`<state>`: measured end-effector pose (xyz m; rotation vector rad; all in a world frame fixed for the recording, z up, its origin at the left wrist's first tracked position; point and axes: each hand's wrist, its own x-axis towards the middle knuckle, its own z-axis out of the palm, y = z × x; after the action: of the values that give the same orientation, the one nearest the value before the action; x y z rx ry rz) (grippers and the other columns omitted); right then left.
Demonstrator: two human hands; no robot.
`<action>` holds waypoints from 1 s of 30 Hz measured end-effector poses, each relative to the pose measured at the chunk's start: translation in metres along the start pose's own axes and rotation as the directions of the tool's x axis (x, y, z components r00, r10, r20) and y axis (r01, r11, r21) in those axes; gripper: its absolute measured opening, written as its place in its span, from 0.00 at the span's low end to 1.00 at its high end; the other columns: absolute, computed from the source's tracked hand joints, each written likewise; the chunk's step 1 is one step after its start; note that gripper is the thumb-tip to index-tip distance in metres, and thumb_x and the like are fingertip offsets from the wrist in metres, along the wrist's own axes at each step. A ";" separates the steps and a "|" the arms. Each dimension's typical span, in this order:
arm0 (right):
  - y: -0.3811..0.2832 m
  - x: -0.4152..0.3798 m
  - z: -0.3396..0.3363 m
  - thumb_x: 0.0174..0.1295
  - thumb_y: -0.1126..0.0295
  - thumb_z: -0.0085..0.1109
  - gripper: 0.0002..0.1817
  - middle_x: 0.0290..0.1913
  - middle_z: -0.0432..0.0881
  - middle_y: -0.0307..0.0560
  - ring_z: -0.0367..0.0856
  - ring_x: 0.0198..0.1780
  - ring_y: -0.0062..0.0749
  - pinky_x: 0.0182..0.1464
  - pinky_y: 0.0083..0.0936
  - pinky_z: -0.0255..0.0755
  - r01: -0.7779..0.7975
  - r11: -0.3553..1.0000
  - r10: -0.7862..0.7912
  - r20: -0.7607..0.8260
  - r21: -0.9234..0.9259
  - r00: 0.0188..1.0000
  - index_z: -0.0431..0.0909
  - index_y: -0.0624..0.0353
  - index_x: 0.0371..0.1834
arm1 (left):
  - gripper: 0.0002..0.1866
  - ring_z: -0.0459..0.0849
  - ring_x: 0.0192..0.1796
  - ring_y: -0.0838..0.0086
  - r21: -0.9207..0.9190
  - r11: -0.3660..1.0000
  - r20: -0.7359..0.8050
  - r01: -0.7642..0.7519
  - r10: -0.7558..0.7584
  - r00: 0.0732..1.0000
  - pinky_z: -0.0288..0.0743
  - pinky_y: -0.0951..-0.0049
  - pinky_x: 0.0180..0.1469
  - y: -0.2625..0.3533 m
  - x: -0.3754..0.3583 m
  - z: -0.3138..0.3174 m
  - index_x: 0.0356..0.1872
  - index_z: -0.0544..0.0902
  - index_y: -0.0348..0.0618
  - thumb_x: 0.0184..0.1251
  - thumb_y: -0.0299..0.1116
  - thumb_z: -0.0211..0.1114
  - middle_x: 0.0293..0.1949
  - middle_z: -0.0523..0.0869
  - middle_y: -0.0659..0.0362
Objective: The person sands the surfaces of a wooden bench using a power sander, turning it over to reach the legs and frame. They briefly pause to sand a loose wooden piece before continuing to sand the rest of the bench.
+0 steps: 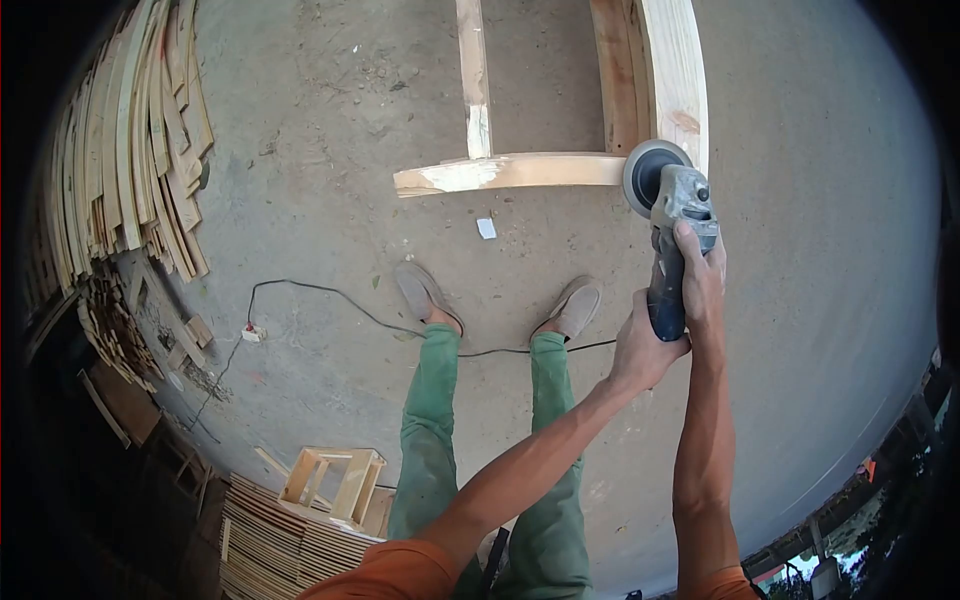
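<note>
An angle grinder (683, 215) with a round disc (650, 175) is held in both hands. My left hand (645, 345) is wrapped round the rear of its dark handle. My right hand (706, 275) grips the body farther forward, thumb on top. The disc lies at the corner where a wooden crosspiece (560, 170) meets a thick pale beam (680, 80) of a wooden frame. Whether the disc touches the wood, I cannot tell. Pale patches show on the crosspiece's left part and on a thinner slat (475, 90) joined to it.
Stacked wooden strips (130, 130) lie at the upper left. A black cable (345, 297) runs past my feet from a white socket box (254, 333). A small wooden frame (335, 485) stands on slats at the bottom left. A white scrap (486, 228) lies on the floor.
</note>
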<state>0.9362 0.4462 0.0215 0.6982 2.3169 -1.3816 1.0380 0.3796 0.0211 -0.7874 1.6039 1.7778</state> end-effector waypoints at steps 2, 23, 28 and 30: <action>-0.005 0.000 0.002 0.57 0.30 0.66 0.52 0.54 0.82 0.67 0.84 0.55 0.50 0.58 0.46 0.77 -0.010 1.000 0.011 0.019 -0.025 1.000 0.74 0.69 0.68 | 0.43 0.88 0.51 0.49 0.005 1.000 0.018 0.018 -0.018 1.000 0.79 0.54 0.52 0.001 0.002 -0.004 0.64 0.64 0.33 0.54 0.40 0.82 0.49 0.85 0.41; -0.016 -0.027 0.093 0.53 0.28 0.68 0.53 0.53 0.84 0.67 0.85 0.55 0.54 0.58 0.48 0.78 -0.006 0.994 0.016 0.090 -0.108 0.996 0.75 0.69 0.66 | 0.42 0.87 0.53 0.49 -0.090 0.996 -0.030 0.002 -0.004 1.000 0.80 0.53 0.52 -0.008 -0.009 -0.099 0.64 0.64 0.36 0.54 0.37 0.82 0.51 0.85 0.40; -0.032 -0.042 0.131 0.53 0.28 0.68 0.55 0.51 0.85 0.68 0.87 0.53 0.54 0.57 0.46 0.80 0.031 0.993 -0.021 0.088 -0.116 0.996 0.74 0.71 0.67 | 0.44 0.87 0.53 0.50 -0.103 0.994 -0.031 0.038 -0.041 0.999 0.80 0.55 0.54 -0.014 -0.015 -0.135 0.64 0.65 0.34 0.52 0.38 0.83 0.52 0.85 0.40; -0.041 -0.048 0.148 0.53 0.29 0.69 0.55 0.49 0.86 0.67 0.88 0.51 0.52 0.56 0.43 0.80 0.064 0.987 -0.045 0.132 -0.145 0.990 0.73 0.72 0.66 | 0.44 0.87 0.55 0.53 -0.108 0.993 -0.053 0.038 -0.044 0.998 0.79 0.57 0.55 -0.017 -0.017 -0.150 0.64 0.65 0.34 0.51 0.39 0.84 0.53 0.84 0.41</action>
<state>0.9587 0.2876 0.0080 0.4896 2.3233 -1.2218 1.0659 0.2306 0.0101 -0.9204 1.5267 1.8393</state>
